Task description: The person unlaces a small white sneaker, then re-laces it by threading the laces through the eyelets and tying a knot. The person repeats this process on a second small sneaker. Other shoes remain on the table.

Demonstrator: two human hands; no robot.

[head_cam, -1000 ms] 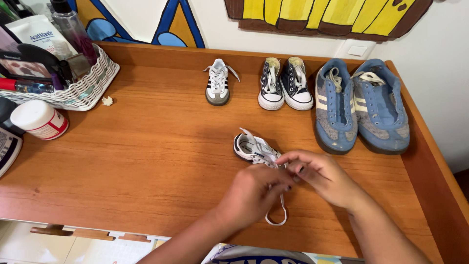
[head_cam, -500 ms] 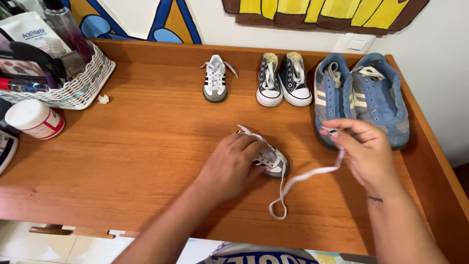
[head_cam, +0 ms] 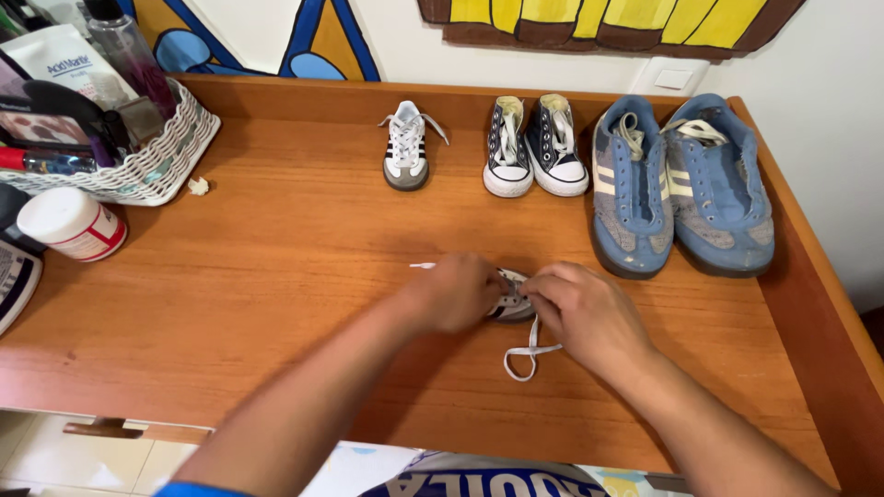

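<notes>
Laces are the work here: my left hand (head_cam: 453,293) steadies the tiny striped shoe (head_cam: 509,306), just in front of the navy pair (head_cam: 536,147), while my right hand (head_cam: 582,313) pinches its white lace (head_cam: 527,352). Pulling evenly should keep it snug.

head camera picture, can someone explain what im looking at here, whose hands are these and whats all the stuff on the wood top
There is no machine here. The picture comes from a camera worn on a person's head, looking down at their own two bare hands over a wooden tabletop.

The left hand and the right hand are both on a tiny white shoe with dark stripes. Its white lace trails in a loop toward the person.

Farther back stand its matching small shoe, a pair of small dark sneakers and a pair of larger blue sneakers. At the left are a white basket filled with bottles and tubes, and a white jar.
</notes>
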